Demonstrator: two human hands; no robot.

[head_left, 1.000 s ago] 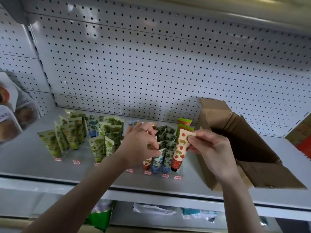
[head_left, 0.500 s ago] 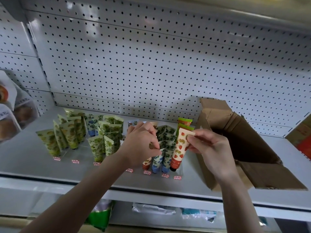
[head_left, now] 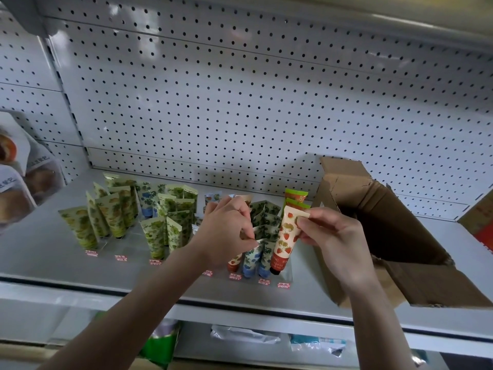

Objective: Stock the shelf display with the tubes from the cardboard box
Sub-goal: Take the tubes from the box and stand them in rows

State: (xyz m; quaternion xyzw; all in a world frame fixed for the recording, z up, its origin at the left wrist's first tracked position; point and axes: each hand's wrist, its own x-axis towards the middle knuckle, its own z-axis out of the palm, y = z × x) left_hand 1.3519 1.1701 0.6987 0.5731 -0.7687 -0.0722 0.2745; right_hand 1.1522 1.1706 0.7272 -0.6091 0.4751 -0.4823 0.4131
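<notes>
White metal shelf (head_left: 66,265) up front, pegboard backing (head_left: 240,102) behind it — pretty standard store fixture. Below the near edge, some bagged stuff on a lower shelf, too blurry to make out.

Nearest the lip: row of little red price tags (head_left: 234,276) along the front. Just behind those, right hand (head_left: 333,236) pinching the crimped top of a strawberry tube (head_left: 285,236) between thumb and fingers, cap end down in the rightmost lane, tube tilted a bit. Left hand (head_left: 226,231) curled tight over the lanes just left of it, fingertips pinched on something small — can't tell what, mostly hidden. Blue-flowered tubes (head_left: 250,259) standing between the two hands.

Further left: clusters of green-patterned tubes (head_left: 112,214) standing cap down, several rows deep. Behind the strawberry one, two orange-and-green tubes (head_left: 295,196).

Right side: open cardboard box (head_left: 400,236) lying on the shelf, opening facing left, inside dark, contents not visible. Far left edge: bagged baked goods (head_left: 18,182).
</notes>
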